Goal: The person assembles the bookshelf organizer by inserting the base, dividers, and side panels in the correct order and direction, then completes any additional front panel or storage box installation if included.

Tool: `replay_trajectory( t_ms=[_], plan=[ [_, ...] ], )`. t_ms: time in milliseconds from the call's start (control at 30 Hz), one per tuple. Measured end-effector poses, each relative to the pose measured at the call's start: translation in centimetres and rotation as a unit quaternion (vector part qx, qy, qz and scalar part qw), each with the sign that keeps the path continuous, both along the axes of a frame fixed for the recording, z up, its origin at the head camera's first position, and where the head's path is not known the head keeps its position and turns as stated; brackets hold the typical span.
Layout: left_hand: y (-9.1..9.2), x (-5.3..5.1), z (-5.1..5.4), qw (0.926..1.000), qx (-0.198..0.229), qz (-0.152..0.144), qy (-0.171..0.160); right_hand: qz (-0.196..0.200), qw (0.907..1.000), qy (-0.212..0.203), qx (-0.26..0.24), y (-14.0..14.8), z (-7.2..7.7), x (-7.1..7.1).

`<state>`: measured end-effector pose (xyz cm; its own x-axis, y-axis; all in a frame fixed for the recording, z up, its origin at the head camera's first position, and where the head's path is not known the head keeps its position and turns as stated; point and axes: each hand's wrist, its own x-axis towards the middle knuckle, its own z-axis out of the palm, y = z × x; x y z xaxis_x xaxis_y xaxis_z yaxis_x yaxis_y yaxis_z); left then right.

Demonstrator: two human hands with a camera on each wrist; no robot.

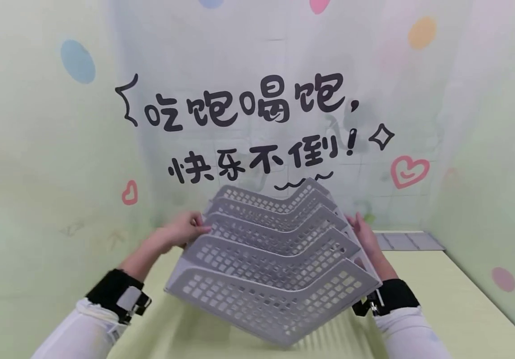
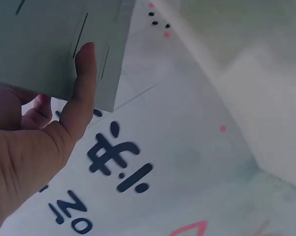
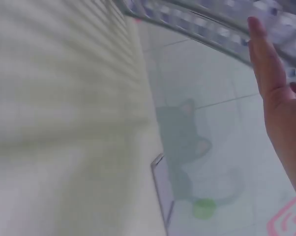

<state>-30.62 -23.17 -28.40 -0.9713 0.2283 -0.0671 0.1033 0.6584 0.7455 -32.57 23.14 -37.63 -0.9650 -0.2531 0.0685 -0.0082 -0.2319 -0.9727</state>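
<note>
A grey plastic file rack [image 1: 284, 259] with several perforated dividers is held tilted above the table, its near lower corner pointing down. My left hand [image 1: 183, 229] grips its left side edge. In the left wrist view, the left thumb [image 2: 86, 73] lies along the slotted grey side panel [image 2: 44, 49], with the other fingers partly hidden behind it. On the opposite side, my right hand [image 1: 367, 237] holds the rack's right side, partly hidden by it. In the right wrist view, one digit of the right hand [image 3: 281, 93] lies against the perforated panel [image 3: 202, 27].
A flat grey slotted panel [image 1: 403, 241] lies at the table's back right. The pale yellow table [image 1: 445, 294] runs up to walls covered with a printed sheet [image 1: 261, 60] bearing black characters and coloured spots. Shadows of the rack fall on the tabletop.
</note>
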Motion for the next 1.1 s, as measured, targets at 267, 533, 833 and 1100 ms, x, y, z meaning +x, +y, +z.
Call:
replay_trajectory(
  t_ms=[267,533,833,1100],
  plan=[
    [2.9,-0.2,6.8,0.9849,-0.126,0.014,0.118,0.078,0.9812,-0.015,0.176,-1.9,-0.4,1.9],
    [4.8,-0.3,7.1,0.9956,-0.078,-0.039,0.035,0.118,0.9649,0.001,0.234,-2.4,-0.8,2.5],
    [4.4,-1.3,8.2,0.9909,-0.1,-0.087,-0.023,0.124,0.9572,-0.001,0.262,-0.7,-1.8,2.3],
    [5.5,-1.5,6.6,0.9909,-0.104,-0.083,0.024,-0.031,0.8237,0.141,0.548,3.5,-4.6,-1.2]
  ],
)
